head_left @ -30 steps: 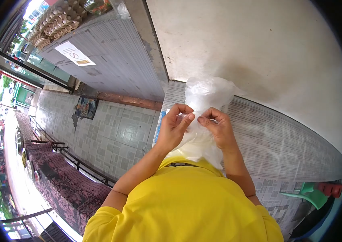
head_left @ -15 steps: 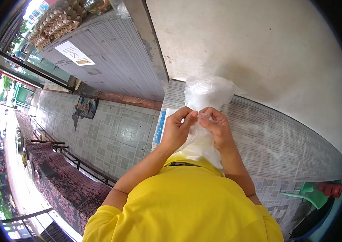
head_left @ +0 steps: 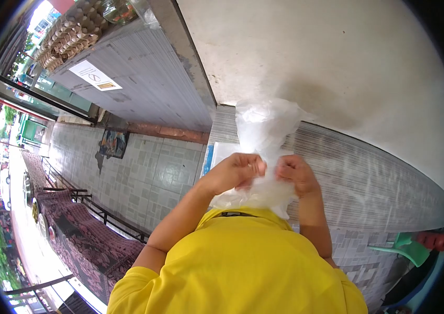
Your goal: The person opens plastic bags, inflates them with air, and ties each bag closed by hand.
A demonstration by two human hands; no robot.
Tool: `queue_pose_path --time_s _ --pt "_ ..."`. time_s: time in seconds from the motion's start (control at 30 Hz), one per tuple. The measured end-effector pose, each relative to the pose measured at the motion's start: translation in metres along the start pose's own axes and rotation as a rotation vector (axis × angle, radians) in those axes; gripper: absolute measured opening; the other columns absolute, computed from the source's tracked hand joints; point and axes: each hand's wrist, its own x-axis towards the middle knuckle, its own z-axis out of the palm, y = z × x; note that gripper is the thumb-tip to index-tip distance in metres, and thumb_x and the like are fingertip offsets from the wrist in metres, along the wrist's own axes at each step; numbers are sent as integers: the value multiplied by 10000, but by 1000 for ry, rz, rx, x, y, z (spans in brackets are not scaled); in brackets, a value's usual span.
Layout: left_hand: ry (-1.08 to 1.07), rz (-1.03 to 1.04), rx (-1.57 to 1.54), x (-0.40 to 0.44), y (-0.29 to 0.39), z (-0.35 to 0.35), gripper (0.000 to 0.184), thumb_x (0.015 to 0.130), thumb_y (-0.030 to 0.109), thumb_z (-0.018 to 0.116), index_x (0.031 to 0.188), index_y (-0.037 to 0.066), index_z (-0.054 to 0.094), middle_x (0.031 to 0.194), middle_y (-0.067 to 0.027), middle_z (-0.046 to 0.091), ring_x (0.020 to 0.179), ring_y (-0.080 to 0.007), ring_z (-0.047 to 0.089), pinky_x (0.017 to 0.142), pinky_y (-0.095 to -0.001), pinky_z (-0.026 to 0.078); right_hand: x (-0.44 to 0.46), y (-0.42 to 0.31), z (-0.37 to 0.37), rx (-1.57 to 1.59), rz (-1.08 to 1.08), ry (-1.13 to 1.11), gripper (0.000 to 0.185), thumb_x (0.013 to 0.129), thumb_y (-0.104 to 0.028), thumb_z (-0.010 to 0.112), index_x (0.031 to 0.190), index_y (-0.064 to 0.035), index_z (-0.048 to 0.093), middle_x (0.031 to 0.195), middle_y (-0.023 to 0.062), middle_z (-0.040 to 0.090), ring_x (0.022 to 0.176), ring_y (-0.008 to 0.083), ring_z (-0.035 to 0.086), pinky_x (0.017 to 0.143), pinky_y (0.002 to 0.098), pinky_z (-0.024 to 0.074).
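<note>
My left hand (head_left: 237, 171) is closed, its fingertips blurred by motion, gripping a thin clear plastic bag (head_left: 256, 193). Opposite it, my right hand (head_left: 298, 172) is curled shut on the other side of the same bag. A small gap separates the two hands, and the film hangs below them in front of my waist. Just beyond, a heap of white translucent plastic bags (head_left: 263, 118) lies on the grey striped table (head_left: 358, 172). Beside my left hand, a white and blue packet (head_left: 210, 157) is partly hidden.
A pale wall (head_left: 326, 57) borders the table's far side. Stacked egg trays (head_left: 72, 34) and a glass jar (head_left: 119, 11) top the counter (head_left: 138, 68) at left. Patterned cloth (head_left: 83, 230) covers a table by the railing. A green plastic chair (head_left: 413, 248) stands at right.
My hands have moved apart and slightly toward my body, from fingertips nearly touching to a gap between them. The plastic between them has shifted, and the view has tilted slightly.
</note>
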Motion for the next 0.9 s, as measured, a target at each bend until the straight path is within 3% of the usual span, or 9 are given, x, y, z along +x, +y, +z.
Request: queue_pose_path --time_s 0.1,0.17,0.27,0.4,0.5,0.57,0.67,0.73,0.9 --pt "-231 -29 203 -12 10 -11 203 849 189 602 755 9 607 563 -27 547 501 -91 513 536 -227 425 -22 14 -41 322 -238 77 198 775 -228 666 729 -71 554 657 -12 524 556 60 450 490 193 355" --pt "-325 40 95 -14 15 -18 169 822 149 626 728 9 636 592 -53 595 570 -119 587 613 -271 480 -23 -4 -56 457 -231 -208 210 789 -220 645 689 -72 534 654 -4 524 550 71 452 480 199 357" --pt "-242 480 -317 6 -2 -23 171 831 168 613 745 23 643 571 -42 584 571 -136 588 664 -298 500 -19 -8 -41 477 -345 142 235 818 -205 606 652 -79 498 657 11 536 538 77 459 462 204 347" --pt "-21 354 -826 40 6 -28 304 899 293 496 1096 68 555 883 -55 638 745 -173 604 760 -322 490 24 -33 -38 560 -200 347 203 834 -235 584 751 -50 571 705 33 581 608 115 541 540 219 439" --pt "-282 438 -1006 85 -18 -65 346 904 282 485 1168 58 485 944 -40 609 800 -170 597 789 -328 490 52 -44 -34 540 -11 587 228 838 -259 577 861 -35 613 796 51 616 692 150 586 637 243 492" --pt "24 351 -933 110 -45 -71 310 902 250 485 1140 51 503 926 -37 600 810 -160 593 786 -312 491 64 -29 -45 453 66 466 255 831 -258 588 931 -26 622 862 64 626 746 169 599 704 261 509" --pt "532 84 -843 125 -76 -71 260 899 192 470 1109 46 519 977 -59 587 901 -165 579 786 -310 492 81 41 -73 270 75 670 236 810 -226 601 931 -24 621 903 69 623 753 168 591 665 260 490" --pt "604 12 -689 148 -167 -107 205 877 143 464 1042 34 519 996 -99 556 904 -239 575 756 -384 511 93 86 -104 114 239 617 212 795 -196 604 929 -32 619 870 57 619 734 162 581 646 252 471" --pt "595 113 -886 132 -154 -98 212 874 125 469 1067 46 504 993 -91 559 911 -236 577 752 -389 515 88 78 -93 39 76 645 211 764 -203 613 904 -46 601 773 22 568 685 133 517 640 257 429"
